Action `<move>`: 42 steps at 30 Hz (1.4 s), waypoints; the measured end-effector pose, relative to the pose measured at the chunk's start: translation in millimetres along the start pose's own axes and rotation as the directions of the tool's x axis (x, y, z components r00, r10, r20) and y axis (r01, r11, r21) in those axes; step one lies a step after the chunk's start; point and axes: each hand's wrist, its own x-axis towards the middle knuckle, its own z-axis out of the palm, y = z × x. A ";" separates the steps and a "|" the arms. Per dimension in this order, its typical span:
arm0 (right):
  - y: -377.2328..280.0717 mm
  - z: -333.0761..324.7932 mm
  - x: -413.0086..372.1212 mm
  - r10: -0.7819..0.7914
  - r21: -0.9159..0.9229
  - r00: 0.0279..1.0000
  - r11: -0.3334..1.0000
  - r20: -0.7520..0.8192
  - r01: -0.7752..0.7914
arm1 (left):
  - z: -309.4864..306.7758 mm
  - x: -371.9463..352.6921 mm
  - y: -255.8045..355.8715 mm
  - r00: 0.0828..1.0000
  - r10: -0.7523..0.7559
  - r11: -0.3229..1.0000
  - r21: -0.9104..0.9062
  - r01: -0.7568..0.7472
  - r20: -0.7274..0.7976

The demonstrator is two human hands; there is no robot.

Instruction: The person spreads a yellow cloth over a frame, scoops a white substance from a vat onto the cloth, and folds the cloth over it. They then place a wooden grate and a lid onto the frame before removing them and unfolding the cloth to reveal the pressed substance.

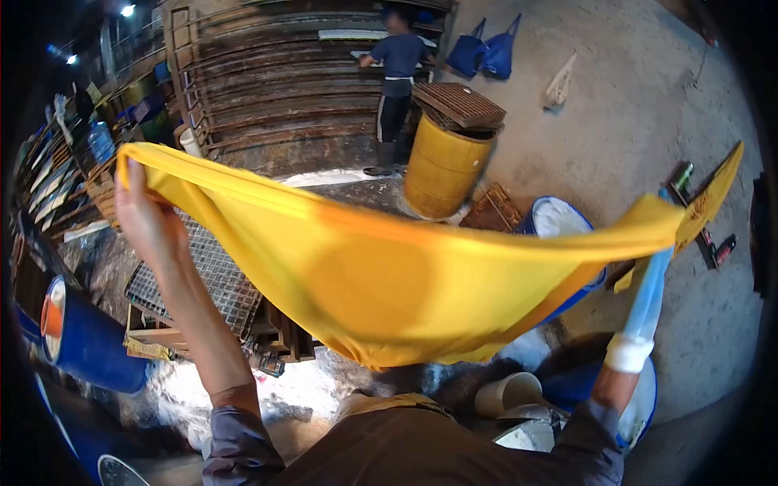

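A yellow cloth [365, 275] is stretched wide between my two hands, its middle sagging and its lower edge bunched. At the left, my bare left hand [146, 206] is closed on the cloth's upper corner. On the right, my right hand [660, 255], in a translucent bluish glove with a white cuff, is at the other end of the cloth; the fabric covers most of its fingers. Behind the cloth, at the left, a metal mesh sheet [194, 263] lies on a wooden stand.
A co-worker [399, 65] stands at wooden racks [275, 89] in the back. A yellow barrel [442, 170] carries stacked grids. Blue barrels [101, 348] stand left and right. A white bucket [502, 394] lies near my body. Blue bags [484, 55] hang on the wall.
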 end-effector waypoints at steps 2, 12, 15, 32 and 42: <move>-8.0 -10.3 -2.8 0.003 -0.090 1.000 0.996 0.001 -0.003 | 12.7 33.7 23.1 0.999 0.017 0.999 -0.029 -0.015 0.047; -37.3 189.8 91.4 -0.516 0.639 0.460 0.245 0.722 -0.729 | 112.6 73.9 -12.9 0.987 0.162 0.987 0.003 -0.162 -0.013; -53.8 253.0 72.3 -0.499 0.539 0.371 0.247 0.783 -0.805 | 127.4 77.9 -48.2 0.989 0.146 0.986 0.073 -0.147 0.024; -11.9 390.5 -403.5 -0.669 0.193 -0.237 0.502 0.705 -0.843 | 48.2 -58.0 -446.8 0.986 -0.114 0.786 0.596 0.167 -0.126; 121.8 397.7 -763.3 -0.716 0.368 -0.433 0.671 0.548 -0.644 | -99.1 -241.2 -623.4 0.686 -0.727 0.108 0.991 0.073 0.029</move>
